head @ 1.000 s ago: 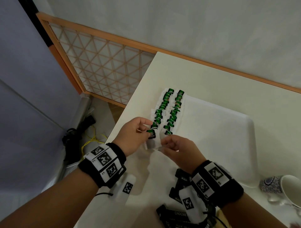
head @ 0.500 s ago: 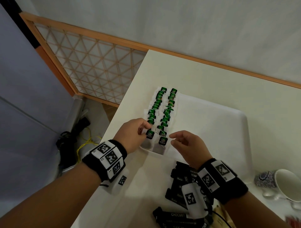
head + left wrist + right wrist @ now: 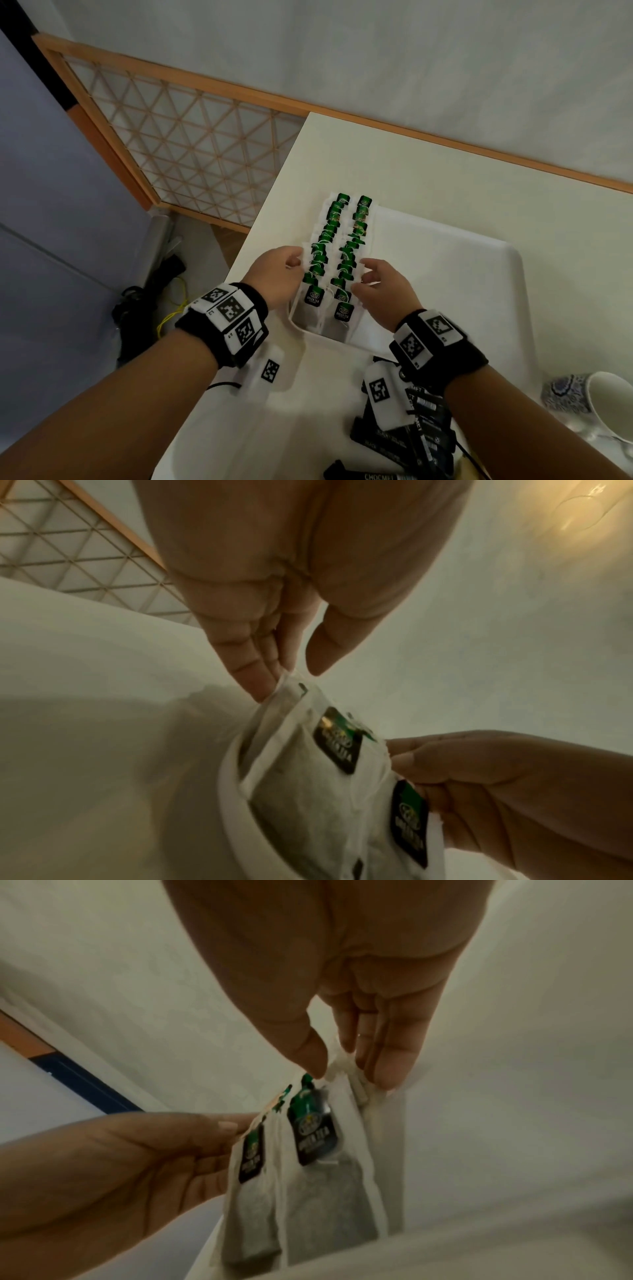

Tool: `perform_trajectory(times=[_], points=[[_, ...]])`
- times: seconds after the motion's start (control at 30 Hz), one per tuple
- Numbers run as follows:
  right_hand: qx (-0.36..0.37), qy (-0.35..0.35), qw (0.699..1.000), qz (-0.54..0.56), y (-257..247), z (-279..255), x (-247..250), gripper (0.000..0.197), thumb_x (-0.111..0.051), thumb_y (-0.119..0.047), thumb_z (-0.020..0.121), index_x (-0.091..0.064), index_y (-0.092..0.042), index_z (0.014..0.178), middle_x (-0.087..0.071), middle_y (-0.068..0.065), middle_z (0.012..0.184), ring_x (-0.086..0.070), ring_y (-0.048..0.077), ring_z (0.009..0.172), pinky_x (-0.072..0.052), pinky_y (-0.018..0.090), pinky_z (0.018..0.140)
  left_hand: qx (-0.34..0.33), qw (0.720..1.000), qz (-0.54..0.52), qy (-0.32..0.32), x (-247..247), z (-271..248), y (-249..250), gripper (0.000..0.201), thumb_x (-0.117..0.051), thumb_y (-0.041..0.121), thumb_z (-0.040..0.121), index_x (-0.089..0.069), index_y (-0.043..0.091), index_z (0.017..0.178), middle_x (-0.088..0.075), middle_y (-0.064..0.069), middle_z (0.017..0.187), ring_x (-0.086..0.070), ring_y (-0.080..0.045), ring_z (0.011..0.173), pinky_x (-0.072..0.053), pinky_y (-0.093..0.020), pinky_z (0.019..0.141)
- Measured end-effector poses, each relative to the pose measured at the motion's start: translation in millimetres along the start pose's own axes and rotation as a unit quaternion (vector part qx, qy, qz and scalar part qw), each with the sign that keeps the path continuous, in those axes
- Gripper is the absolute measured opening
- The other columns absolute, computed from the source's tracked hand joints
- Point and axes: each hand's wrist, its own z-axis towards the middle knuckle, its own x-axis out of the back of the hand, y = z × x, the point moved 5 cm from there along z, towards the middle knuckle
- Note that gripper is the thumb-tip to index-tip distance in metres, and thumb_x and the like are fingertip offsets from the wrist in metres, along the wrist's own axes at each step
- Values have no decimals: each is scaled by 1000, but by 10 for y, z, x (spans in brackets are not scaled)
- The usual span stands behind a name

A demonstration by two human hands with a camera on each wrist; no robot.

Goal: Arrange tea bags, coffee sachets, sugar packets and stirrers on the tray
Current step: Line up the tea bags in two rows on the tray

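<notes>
Your tea bags [image 3: 337, 260] lie in two overlapping rows along the left edge of the tray [image 3: 445, 274]. Your left hand [image 3: 277, 274] and right hand [image 3: 380, 291] pinch the rows' outer edges with fingers and thumb. The dark sachets [image 3: 411, 442] wait on the desk [image 3: 411, 161]; I see no sugar or stirrers.

My cream rectangular table [image 3: 428, 164] carries a white plastic tray [image 3: 479, 281] at centre, black coffee sachets [image 3: 394, 442] at six o'clock, a patterned ceramic cup [image 3: 596, 401] at four.

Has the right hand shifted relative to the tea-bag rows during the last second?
Yes. The right hand has moved from the rows' near end to their right side, farther along the tray.
</notes>
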Motion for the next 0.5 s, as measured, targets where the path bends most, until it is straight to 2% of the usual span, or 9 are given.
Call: perform_trajectory(times=[0.13,0.23,0.37,0.4,0.43,0.47,0.5], points=[[-24,24,999,0,29,55,58,54,-53,-13,88,-37,-13,140,-49,6,127,-56,16,92,-45,26,76,16,1000,-17,4,53,69,34,50,-46,10,94,-38,10,144,-49,-8,137,-48,-21,124,-37,-31,103],[-9,6,999,-33,-19,102,31,49,-50,-10,88,-43,-10,137,-50,9,129,-56,16,92,-43,22,78,21,999,-23,-13,40,104,74,50,-45,9,95,-37,10,144,-48,-8,140,-46,-20,126,-34,-27,102],[-36,20,999,-15,10,170,70,55,-48,-12,91,-33,-11,144,-42,9,137,-53,14,94,-44,24,82,22,999,-32,-16,25,156,115,48,-45,8,94,-42,10,141,-51,-6,136,-47,-20,124,-35,-29,106],[-41,22,999,-13,31,190,84,56,-47,-10,91,-32,-10,144,-40,9,138,-51,13,94,-43,23,82,21,999,-38,-15,15,183,116,41,-45,8,93,-50,14,134,-55,-4,129,-49,-20,120,-37,-29,103],[-42,20,999,-16,35,198,92,56,-46,-10,91,-32,-10,144,-39,9,138,-50,12,94,-41,22,83,21,999,-37,-20,-4,210,110,31,-44,7,93,-60,21,116,-60,0,113,-52,-19,109,-39,-27,96],[-36,16,999,-26,31,201,89,53,-45,-10,91,-33,-11,144,-40,9,138,-48,12,94,-39,21,84,13,999,-30,-20,-12,211,116,28,-44,6,93,-58,30,91,-57,7,93,-51,-17,94,-39,-26,84],[-31,12,999,-37,17,204,93,50,-44,-11,92,-36,-11,142,-40,10,137,-47,11,94,-37,20,85,14,999,-26,-21,-24,222,125,35,-43,5,93,-47,34,75,-47,11,79,-47,-13,82,-37,-25,73]])
